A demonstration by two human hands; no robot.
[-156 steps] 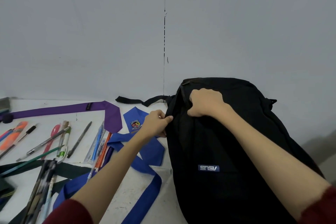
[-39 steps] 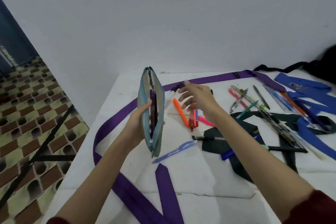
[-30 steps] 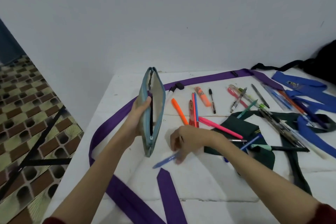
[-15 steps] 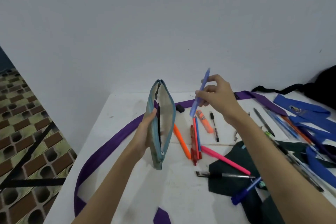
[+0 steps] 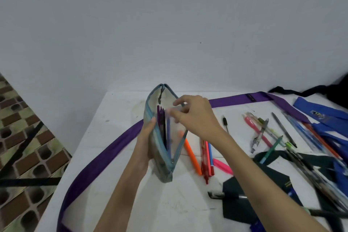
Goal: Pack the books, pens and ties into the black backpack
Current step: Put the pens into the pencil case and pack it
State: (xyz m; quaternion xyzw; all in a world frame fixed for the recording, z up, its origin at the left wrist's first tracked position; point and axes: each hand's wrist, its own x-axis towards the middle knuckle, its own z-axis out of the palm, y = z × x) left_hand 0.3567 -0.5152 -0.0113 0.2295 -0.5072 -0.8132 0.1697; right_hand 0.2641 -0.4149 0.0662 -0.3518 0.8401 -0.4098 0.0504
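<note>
The left hand [image 5: 146,141] grips a grey-blue pouch [image 5: 163,164] by its left side, thumb hooked over the unzipped edge, holding it upright above the white counter [image 5: 116,115] with its mouth gaping. Inside the pouch stand a purple pen [image 5: 160,118] and a blue pen [image 5: 168,133]. The right hand [image 5: 195,117] hovers at the pouch's mouth, its fingers [image 5: 178,101] curled and pinched near the blue pen's top; whether they actually touch it I cannot tell, as that spot is blurred. Just right of the pouch, on the counter, lie an orange pen [image 5: 192,156], red pens [image 5: 204,162] and a pink pen [image 5: 223,165]. A purple tie [image 5: 105,154] runs behind the pouch, sweeping from the near left edge toward the far right. Farther right of the pouch sit more loose pens [image 5: 263,132], a dark green tie [image 5: 237,199] and a blue tie [image 5: 320,115]. The backpack [image 5: 339,92] shows only as a black edge with a strap, well right of the pouch at the back of the counter.
</note>
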